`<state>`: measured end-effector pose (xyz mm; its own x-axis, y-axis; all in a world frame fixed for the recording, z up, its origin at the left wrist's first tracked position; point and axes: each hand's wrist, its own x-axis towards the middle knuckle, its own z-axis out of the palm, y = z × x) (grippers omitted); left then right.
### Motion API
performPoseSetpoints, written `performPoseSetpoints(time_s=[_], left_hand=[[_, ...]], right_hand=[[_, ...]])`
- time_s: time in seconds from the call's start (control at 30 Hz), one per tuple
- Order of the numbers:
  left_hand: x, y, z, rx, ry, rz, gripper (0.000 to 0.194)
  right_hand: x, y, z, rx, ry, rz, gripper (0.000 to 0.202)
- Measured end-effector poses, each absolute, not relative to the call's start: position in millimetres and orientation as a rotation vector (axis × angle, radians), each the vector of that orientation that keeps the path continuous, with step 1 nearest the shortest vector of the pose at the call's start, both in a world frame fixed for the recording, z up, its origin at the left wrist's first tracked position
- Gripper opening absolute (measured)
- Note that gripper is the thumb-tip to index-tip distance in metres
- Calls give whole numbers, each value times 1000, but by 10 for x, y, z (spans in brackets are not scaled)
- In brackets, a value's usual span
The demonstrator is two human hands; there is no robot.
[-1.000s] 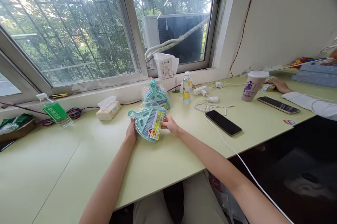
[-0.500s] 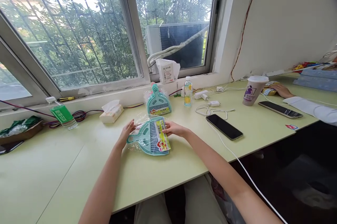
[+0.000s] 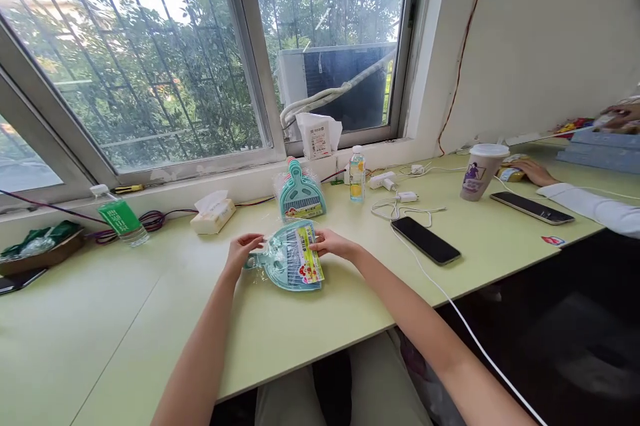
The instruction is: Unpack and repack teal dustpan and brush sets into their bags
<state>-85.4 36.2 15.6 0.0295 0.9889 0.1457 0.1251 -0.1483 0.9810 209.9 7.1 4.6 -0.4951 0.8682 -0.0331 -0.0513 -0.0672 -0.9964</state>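
A mint-green dustpan and brush set point(image 3: 281, 261) in clear plastic wrap lies on the table in front of me, its handle pointing left. Over the brush bristles sits a yellow label card point(image 3: 309, 256). My left hand point(image 3: 242, 255) is closed at the handle end, its fingers pinching the loose clear wrap there. With thumb and fingers, my right hand point(image 3: 333, 244) grips the set's right edge by the label. Just behind stands a stack of similar wrapped dustpan sets point(image 3: 300, 191), leaning at the window sill.
A tissue pack point(image 3: 214, 213) and a green-labelled bottle point(image 3: 120, 216) stand to the left. Right of the stack are a drink bottle point(image 3: 357, 176), a phone point(image 3: 425, 241), white cables and a lidded cup point(image 3: 481, 174). Another person's hand point(image 3: 533, 169) rests at the far right.
My left hand has shifted slightly right, its fingers now bent over the handle end where the wrap was held up before. The set has barely moved; my right hand keeps its place.
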Motion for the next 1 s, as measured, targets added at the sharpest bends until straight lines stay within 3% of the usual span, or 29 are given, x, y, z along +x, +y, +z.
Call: performPoseSetpoints(time_s=[0.2,0.43,0.8,0.9,1.0], left_hand=[[-914,334,147,1436,1219,1169,47],[-796,326,144,1370,1129,1078,63],[-1066,436,96,1282,1328,1339,43],[-1332,468,85,993,1607,1612,26],[-1571,443,75,984,1975,1606,21]], right_hand=[[2126,65,68,-917,-1472,1647,46],[2105,84,13,-924,-1436,1665,48],[2194,124,60,-941,-1344,1576,44],[2255,203,45,-970,-1162,1477,39],[2277,268,16,-983,-979,1397,36]])
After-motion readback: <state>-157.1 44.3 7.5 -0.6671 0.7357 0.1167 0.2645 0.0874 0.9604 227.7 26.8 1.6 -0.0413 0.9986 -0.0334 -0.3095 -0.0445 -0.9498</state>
